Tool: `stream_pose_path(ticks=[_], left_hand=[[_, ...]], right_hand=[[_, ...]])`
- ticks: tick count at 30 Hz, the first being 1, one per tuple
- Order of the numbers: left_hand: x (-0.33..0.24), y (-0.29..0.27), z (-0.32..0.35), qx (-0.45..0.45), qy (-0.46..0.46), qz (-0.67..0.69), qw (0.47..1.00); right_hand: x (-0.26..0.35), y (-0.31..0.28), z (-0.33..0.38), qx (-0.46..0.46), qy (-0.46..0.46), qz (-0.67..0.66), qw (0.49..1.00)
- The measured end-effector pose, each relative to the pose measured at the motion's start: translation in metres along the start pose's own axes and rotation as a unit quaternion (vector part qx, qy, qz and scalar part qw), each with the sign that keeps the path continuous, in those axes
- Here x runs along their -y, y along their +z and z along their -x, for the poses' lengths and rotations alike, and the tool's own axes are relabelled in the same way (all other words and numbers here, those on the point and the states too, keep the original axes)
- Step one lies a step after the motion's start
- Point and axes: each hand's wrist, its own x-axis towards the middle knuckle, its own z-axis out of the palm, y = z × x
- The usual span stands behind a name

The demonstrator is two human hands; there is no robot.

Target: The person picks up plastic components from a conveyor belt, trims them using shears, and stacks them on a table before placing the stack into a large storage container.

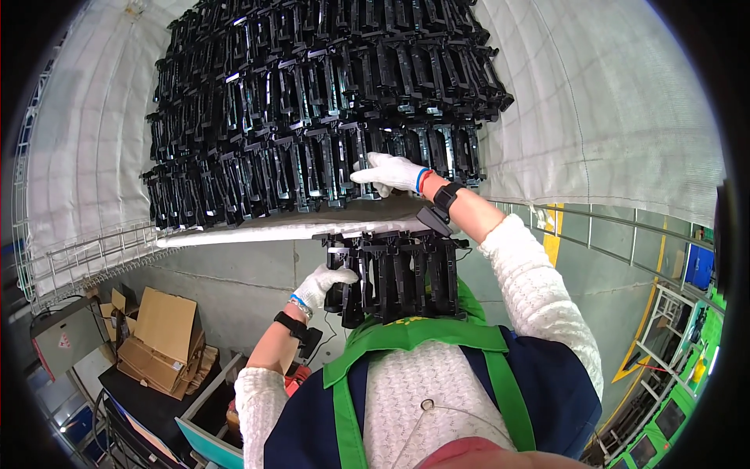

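Observation:
Several slim black plastic parts (394, 273) stand side by side in a bunch just in front of my apron. My left hand (320, 288), in a white glove, grips the left end of this bunch, its thumb over the outer part. Farther out, my gloved right hand (391, 173) is closed at the front row of packed black plastic parts (262, 176). Its fingers bend around one upright part, and its underside is partly hidden. Similar parts fill several rows behind it, standing closely packed.
A wire mesh cage (94, 258) with a pale fabric lining (594, 102) surrounds the rows. A white padded edge (234, 235) runs along its front. Flattened cardboard (164, 332) and a grey box (66, 336) stand at lower left. Metal racks with green units (672, 418) are at lower right.

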Motion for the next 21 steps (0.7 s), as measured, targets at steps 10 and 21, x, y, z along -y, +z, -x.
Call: stream_pose_path(ticks=[10,21], left_hand=[[0.012,-0.009,-0.009,-0.001,0.014,-0.035,0.999],[0.011,-0.013,-0.008,0.016,0.04,-0.035,0.998]], right_hand=[[0.006,-0.019,0.049,-0.083,-0.024,0.06,0.994],[-0.087,0.031,0.238,-0.365,-0.021,-0.039,0.93]])
